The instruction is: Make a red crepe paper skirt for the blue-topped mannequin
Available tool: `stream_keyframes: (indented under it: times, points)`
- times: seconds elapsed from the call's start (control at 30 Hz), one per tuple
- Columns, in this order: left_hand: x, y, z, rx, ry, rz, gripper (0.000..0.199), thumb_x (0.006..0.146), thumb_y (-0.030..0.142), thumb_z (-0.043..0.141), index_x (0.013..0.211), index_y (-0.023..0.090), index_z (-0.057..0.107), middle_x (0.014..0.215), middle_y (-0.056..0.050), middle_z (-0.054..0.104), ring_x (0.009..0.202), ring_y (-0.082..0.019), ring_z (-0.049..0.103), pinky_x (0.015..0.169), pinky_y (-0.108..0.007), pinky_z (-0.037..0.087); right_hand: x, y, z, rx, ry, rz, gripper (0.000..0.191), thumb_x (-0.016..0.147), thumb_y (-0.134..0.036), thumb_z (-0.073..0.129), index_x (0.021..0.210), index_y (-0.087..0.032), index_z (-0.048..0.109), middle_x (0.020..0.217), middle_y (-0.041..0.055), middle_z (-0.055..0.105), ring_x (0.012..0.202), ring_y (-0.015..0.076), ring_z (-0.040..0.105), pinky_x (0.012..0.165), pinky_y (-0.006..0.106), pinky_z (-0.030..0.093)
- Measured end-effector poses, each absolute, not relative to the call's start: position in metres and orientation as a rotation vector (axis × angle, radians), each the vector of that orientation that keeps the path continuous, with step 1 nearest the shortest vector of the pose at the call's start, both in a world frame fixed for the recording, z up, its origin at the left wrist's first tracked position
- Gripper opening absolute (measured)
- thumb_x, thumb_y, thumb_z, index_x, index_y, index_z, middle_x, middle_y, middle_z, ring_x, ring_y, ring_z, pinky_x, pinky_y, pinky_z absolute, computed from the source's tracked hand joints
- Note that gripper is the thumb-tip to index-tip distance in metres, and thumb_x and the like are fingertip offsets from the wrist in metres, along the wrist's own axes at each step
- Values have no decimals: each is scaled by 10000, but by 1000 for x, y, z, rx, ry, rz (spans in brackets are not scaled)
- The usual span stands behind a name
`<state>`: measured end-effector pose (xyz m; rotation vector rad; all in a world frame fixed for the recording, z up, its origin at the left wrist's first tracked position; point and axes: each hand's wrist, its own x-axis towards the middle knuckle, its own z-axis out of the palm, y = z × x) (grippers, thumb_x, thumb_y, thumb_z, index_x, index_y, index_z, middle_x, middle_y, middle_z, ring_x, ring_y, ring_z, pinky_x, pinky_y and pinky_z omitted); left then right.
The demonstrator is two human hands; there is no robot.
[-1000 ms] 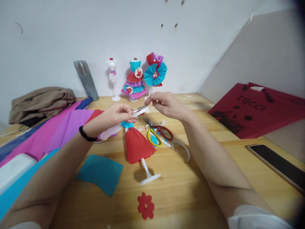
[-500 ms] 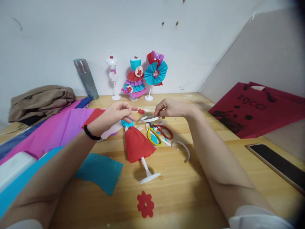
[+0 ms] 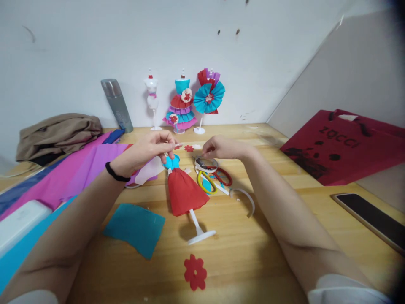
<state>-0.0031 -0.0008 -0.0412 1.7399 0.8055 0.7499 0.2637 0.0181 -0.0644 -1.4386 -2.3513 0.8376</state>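
My left hand (image 3: 158, 145) is closed in a pinch, with a thin clear strip that looks like tape (image 3: 179, 145) at its fingertips. Just below it lies a small dress form in a turquoise top (image 3: 171, 162) and red skirt (image 3: 186, 192), its white stand (image 3: 201, 237) pointing towards me. My right hand (image 3: 218, 148) has its fingers pinched at the upper edge of a roll of tape (image 3: 207, 170). That roll rests over the scissors (image 3: 223, 176), which have one yellow and one red handle. Small red paper flowers (image 3: 189, 148) lie between and behind the hands.
Nearest me lies a red paper flower (image 3: 195, 272). Turquoise paper (image 3: 136, 228) and purple sheets (image 3: 95, 164) lie left, a phone (image 3: 370, 219) and red bag (image 3: 341, 147) right. Decorated dress forms (image 3: 182, 101) and a flask (image 3: 118, 105) stand along the wall. A curved strip (image 3: 248, 198) lies right of the scissors.
The roll of tape has come down from a tilted hold onto the scissors, with my right hand lowered. My left hand has closed from spread fingers to a pinch, turning slightly upward.
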Motion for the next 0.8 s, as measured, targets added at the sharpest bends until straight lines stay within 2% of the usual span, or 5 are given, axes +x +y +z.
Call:
stream_keyframes:
  times: [0.1, 0.2, 0.47, 0.63, 0.8]
  points:
    - [-2, -2, -43, 1780, 809, 739, 192, 791, 308, 700, 739, 162, 588, 687, -22, 651, 623, -116, 601, 526, -199, 445, 247, 6, -56, -1158, -2081, 1034, 233, 692, -380, 692, 756, -157, 722, 677, 7, 652, 620, 126, 524, 601, 262, 403]
    - [0, -3, -44, 1785, 829, 737, 174, 795, 293, 686, 752, 156, 589, 676, -11, 639, 598, -99, 580, 530, -191, 440, 229, -7, -51, -1057, -1906, 1105, 270, 711, -417, 722, 815, -167, 719, 660, -3, 611, 551, 96, 449, 520, 246, 331]
    - [4, -3, -49, 1752, 860, 731, 163, 757, 275, 700, 747, 159, 586, 608, 21, 604, 503, -82, 539, 480, -190, 415, 201, -13, -61, -1097, -1610, 1109, 242, 718, -298, 729, 603, -173, 558, 482, -52, 462, 448, 60, 342, 449, 229, 231]
    - [1, -2, -49, 1702, 944, 698, 207, 765, 319, 723, 689, 156, 619, 536, 15, 570, 463, -79, 485, 442, -210, 347, 198, -12, -62, -1123, -1586, 1105, 165, 733, -238, 658, 624, -175, 551, 486, -57, 441, 449, 60, 328, 450, 235, 226]
    - [-8, -3, -38, 1774, 1091, 591, 357, 762, 469, 783, 646, 156, 658, 453, -1, 547, 420, -89, 444, 419, -242, 291, 189, -13, -68, -1198, -1603, 1121, 200, 738, -297, 649, 629, -188, 521, 488, -63, 411, 457, 62, 321, 456, 235, 240]
